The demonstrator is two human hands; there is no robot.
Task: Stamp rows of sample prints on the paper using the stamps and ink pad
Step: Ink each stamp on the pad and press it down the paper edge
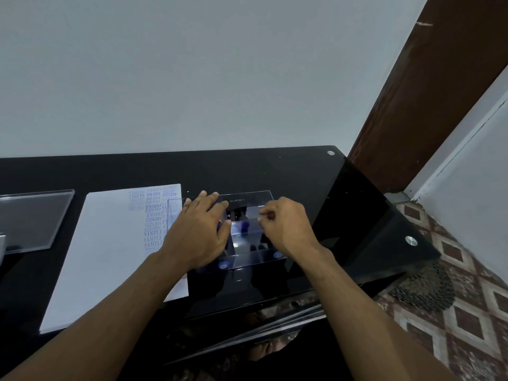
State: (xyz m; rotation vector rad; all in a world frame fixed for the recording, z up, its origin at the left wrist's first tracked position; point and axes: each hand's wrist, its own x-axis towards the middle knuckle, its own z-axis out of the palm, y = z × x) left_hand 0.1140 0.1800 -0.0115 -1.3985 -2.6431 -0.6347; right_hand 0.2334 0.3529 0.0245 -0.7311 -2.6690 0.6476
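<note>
The left hand (pixel 202 232) lies flat on the clear stamp box (pixel 247 229), the right hand (pixel 286 224) curls empty above it, beside the paper (pixel 110 243), printed only along its right edge.

— What is carrying everything?

— A glossy black glass table (pixel 275 171) with round metal studs at its right corners is standing against the pale wall.

— What is lying on it?

— A white sheet of paper (pixel 110 243), printed with blue stamp marks along its far right part, is lying flat just left of the left hand (pixel 200 235). A clear acrylic compartment box (pixel 247 199) is sitting under both hands, its left edge overlapping the paper. A flat clear acrylic lid (pixel 33 218) is resting well left of the left hand, apart from the paper.
</note>
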